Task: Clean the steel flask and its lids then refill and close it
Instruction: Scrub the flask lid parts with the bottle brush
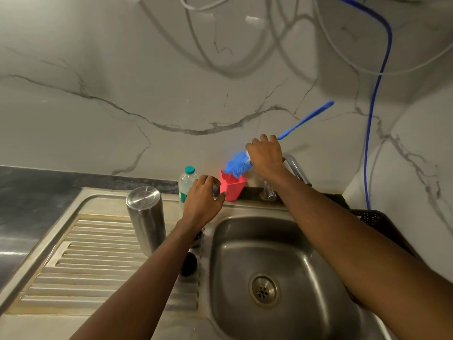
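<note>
Right hand [266, 157] grasps a blue long-handled bottle brush [237, 165] near its bristle head, with the bristles over the mouth of a red plastic cup [232, 188]. Left hand [202, 203] is curled against the cup's left side; grip cannot be confirmed. The cylindrical steel flask [147, 217] stands upright on the ribbed steel drainboard [85, 266], left of the sink basin [282, 246].

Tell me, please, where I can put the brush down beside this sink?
Free: the ridged drainboard left of the steel flask, and the sink basin around its drain. Crowded: the back rim, where bottle, red holder and tap stand close together; a black round object lies between flask and basin.
</note>
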